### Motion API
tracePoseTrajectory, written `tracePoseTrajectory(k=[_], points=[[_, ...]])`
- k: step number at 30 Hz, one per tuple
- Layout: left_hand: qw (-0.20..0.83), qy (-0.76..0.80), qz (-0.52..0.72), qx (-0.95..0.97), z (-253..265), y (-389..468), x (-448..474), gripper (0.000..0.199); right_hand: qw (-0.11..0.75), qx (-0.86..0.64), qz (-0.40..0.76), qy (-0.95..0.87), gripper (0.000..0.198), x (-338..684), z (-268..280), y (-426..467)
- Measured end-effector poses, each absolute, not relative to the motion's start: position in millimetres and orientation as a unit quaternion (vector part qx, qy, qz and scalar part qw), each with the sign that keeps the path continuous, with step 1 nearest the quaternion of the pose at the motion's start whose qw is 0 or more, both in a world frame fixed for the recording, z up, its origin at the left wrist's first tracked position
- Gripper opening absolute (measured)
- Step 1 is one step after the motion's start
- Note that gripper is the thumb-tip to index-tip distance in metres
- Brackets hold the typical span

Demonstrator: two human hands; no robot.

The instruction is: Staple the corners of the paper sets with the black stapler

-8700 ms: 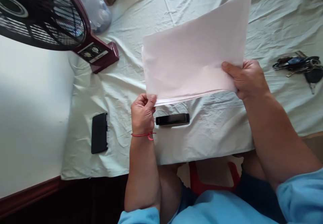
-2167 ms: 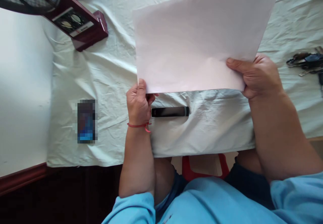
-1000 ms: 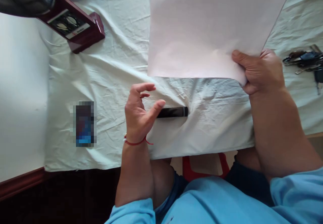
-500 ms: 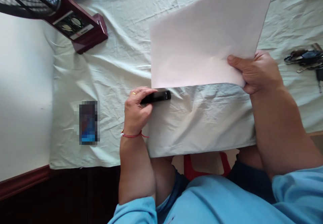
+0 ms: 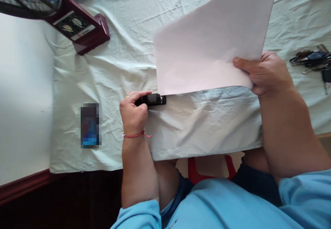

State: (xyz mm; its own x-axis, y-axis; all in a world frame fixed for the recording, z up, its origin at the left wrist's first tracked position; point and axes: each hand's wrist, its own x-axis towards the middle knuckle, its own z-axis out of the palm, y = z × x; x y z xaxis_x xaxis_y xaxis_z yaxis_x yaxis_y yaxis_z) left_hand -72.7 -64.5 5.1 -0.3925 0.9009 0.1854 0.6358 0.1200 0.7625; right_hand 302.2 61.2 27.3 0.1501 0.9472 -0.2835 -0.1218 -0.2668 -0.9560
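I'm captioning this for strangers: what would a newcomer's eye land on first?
Most likely the large white paper, held above the pale tablecloth by the right hand at its near right corner. Next, the black stapler in the left hand, by the paper's near left corner. The maroon fan at the upper left also stands out.

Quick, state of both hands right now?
Left hand: closed, holding the black stapler.
Right hand: closed, holding the white paper near a corner.
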Motion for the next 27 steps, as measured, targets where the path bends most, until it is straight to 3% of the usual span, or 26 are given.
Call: tracePoseTrajectory(k=[13, 27], points=[[0.156, 0.773, 0.418, 0.450, 10.4, -60.4, -70.3, 0.058, 0.426, -0.610, 0.556, -0.371, 0.017, 299.6, 39.7, 58.6], [0.164, 0.760, 0.452, 0.437, 4.1, -61.1, -70.1, 0.056, 0.441, -0.583, 0.570, -0.376, 0.014, 301.8, 31.7, 56.6]])
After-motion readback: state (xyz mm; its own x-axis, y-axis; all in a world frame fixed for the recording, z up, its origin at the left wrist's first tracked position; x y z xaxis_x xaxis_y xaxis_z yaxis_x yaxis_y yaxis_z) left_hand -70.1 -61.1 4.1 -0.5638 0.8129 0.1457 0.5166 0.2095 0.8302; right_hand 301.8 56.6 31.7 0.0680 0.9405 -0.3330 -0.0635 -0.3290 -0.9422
